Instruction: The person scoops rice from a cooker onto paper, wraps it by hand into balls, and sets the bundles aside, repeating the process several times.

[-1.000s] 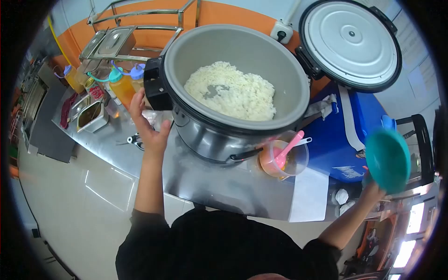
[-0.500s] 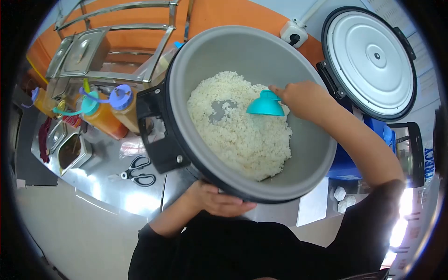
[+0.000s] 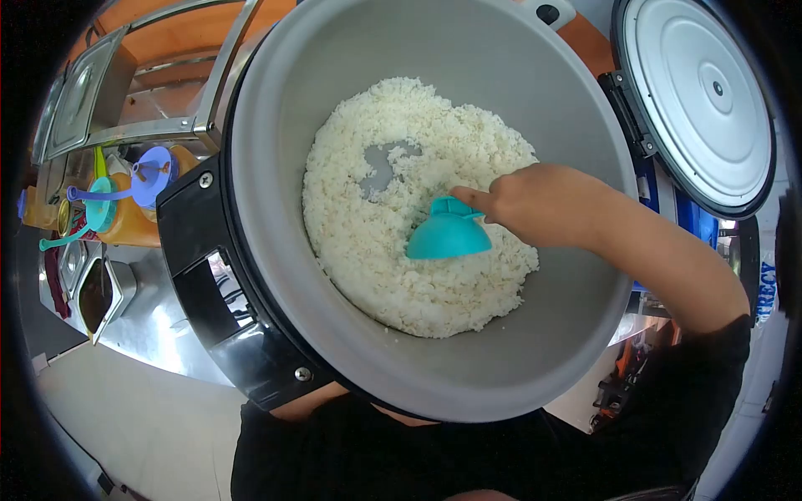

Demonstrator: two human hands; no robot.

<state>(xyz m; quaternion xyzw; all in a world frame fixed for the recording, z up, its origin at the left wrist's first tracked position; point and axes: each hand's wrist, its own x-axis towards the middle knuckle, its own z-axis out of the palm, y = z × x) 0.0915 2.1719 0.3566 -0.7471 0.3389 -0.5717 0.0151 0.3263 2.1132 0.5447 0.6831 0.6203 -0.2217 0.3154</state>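
A large rice cooker [image 3: 568, 351] with a grey inner wall leans toward me, its mouth facing the camera. White cooked rice [image 3: 401, 292] covers much of the bottom, and a patch of grey base shows through it. My right hand [image 3: 530, 204] reaches in from the right, closed round the top of a turquoise scoop [image 3: 449, 235]. The scoop's rounded back faces up, and its lower edge is at the rice. My left forearm [image 3: 305, 402] shows below the cooker's black side handle [image 3: 242, 309]; the left hand itself is hidden behind the cooker's near side.
The cooker's round lid [image 3: 697, 100] hangs open at the right. Sauce bottles with a purple cap [image 3: 154, 175] and a turquoise cap [image 3: 102, 204] stand at the left. Near them are a metal container [image 3: 109, 292] on the steel counter [image 3: 163, 334] and a metal rack [image 3: 159, 129].
The cooker has come nearer and fills more of the view. My right hand has drawn the scoop down and left over the rice. My left hand has gone out of sight behind the cooker.
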